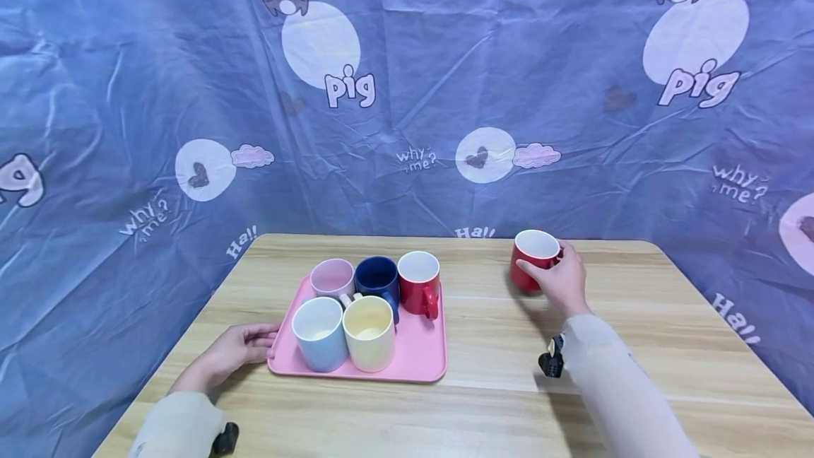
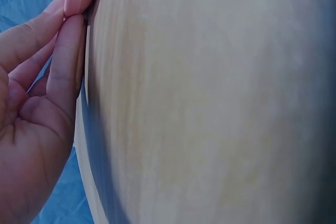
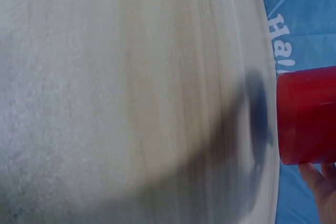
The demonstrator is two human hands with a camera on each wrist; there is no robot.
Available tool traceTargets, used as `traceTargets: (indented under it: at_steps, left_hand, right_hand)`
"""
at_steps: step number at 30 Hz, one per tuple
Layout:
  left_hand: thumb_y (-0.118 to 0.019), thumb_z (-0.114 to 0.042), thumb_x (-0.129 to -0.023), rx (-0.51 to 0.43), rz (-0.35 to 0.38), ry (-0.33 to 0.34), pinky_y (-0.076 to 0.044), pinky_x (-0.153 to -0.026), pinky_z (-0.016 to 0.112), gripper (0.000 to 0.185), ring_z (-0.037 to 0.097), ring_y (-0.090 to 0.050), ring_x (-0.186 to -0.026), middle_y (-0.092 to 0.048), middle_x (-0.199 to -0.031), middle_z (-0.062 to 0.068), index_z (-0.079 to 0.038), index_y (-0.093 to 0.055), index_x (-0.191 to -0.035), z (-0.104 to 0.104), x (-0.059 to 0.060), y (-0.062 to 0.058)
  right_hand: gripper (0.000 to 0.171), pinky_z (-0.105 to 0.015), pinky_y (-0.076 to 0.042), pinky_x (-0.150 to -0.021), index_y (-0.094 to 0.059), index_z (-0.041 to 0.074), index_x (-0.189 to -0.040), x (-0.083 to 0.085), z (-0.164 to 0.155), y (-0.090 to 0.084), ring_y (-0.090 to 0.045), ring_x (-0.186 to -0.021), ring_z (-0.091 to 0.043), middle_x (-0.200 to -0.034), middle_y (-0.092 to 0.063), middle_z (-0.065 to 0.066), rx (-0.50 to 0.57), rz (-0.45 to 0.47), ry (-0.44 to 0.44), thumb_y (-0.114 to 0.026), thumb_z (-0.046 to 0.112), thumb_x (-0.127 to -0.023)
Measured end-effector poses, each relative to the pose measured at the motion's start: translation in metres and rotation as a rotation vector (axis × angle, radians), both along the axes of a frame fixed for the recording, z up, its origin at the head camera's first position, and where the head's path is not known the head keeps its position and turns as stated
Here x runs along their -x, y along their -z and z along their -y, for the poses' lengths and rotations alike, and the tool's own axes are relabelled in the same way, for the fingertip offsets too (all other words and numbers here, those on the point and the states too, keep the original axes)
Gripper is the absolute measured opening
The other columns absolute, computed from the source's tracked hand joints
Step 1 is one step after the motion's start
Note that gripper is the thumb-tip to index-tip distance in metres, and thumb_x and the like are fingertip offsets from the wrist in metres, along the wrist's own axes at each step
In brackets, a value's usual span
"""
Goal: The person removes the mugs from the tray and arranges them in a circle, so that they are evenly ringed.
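The right hand has a snug grip round the red cup at the far side of the worktop, so keep it upright while the left hand steadies the pink tray with flat fingers.

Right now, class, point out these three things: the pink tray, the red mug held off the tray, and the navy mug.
pink tray (image 1: 420,359), head view, bare floor near its front right corner.
red mug (image 1: 528,271), head view, outer wall below the rim.
navy mug (image 1: 376,280), head view, its dark inside.
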State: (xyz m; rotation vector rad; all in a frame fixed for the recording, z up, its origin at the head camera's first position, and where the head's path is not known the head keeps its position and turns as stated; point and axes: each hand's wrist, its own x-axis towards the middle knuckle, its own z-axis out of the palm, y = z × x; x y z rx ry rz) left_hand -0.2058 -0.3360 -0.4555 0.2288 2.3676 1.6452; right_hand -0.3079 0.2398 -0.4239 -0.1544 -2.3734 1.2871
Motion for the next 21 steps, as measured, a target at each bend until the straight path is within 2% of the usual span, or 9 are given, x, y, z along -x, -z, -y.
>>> traceTargets:
  at_steps: [6, 14, 21]
  left_hand:
    - [-0.069, 0.002, -0.082, 0.010, 0.002, 0.000, -0.053, -0.085, 0.026, 0.062, 0.030, -0.061, -0.105, -0.058, -0.117, 0.032, 0.025, -0.036, -0.129, -0.002, 0.000, -0.001]
    - [-0.070, 0.001, -0.081, 0.017, 0.020, -0.014, -0.053, -0.085, 0.027, 0.064, 0.027, -0.062, -0.105, -0.058, -0.118, 0.031, 0.024, -0.036, -0.130, -0.002, 0.001, -0.002]
    - [-0.070, 0.001, -0.081, 0.017, 0.018, -0.014, -0.052, -0.086, 0.027, 0.064, 0.030, -0.061, -0.106, -0.057, -0.118, 0.032, 0.024, -0.036, -0.130, -0.002, 0.000, -0.003]
  right_hand:
    - [0.078, -0.051, -0.042, -0.099, -0.041, -0.007, -0.134, 0.003, -0.005, 0.008, -0.046, -0.117, -0.039, -0.127, -0.050, -0.026, 0.013, 0.002, 0.021, -0.081, 0.026, -0.076]
    - [0.080, -0.053, -0.039, -0.100, -0.038, -0.008, -0.136, 0.001, -0.012, 0.012, -0.042, -0.119, -0.042, -0.128, -0.047, -0.028, 0.004, 0.040, 0.053, -0.080, 0.025, -0.076]
    - [0.081, -0.054, -0.039, -0.100, -0.037, -0.008, -0.137, -0.002, -0.013, 0.012, -0.042, -0.119, -0.043, -0.129, -0.046, -0.028, 0.009, 0.056, 0.041, -0.080, 0.026, -0.077]
